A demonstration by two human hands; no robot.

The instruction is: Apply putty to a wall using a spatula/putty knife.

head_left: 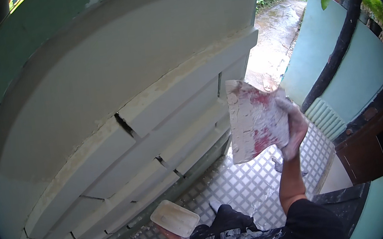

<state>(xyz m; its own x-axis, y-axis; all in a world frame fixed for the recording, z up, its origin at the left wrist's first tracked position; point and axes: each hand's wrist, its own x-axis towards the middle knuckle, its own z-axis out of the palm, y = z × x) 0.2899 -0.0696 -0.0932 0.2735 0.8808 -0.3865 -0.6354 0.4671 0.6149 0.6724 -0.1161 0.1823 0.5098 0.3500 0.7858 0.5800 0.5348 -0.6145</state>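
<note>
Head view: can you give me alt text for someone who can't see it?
A person's right hand holds up a broad flat piece smeared whitish with red patches, while the left hand holds a pale rectangular tray lower down. A large, pale wall with ledges and dark gaps fills the left side, above a tiled floor.

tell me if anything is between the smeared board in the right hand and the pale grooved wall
Nothing visible stands between the smeared board in the right hand and the wall; the left hand holds the tray lower in view.
</note>
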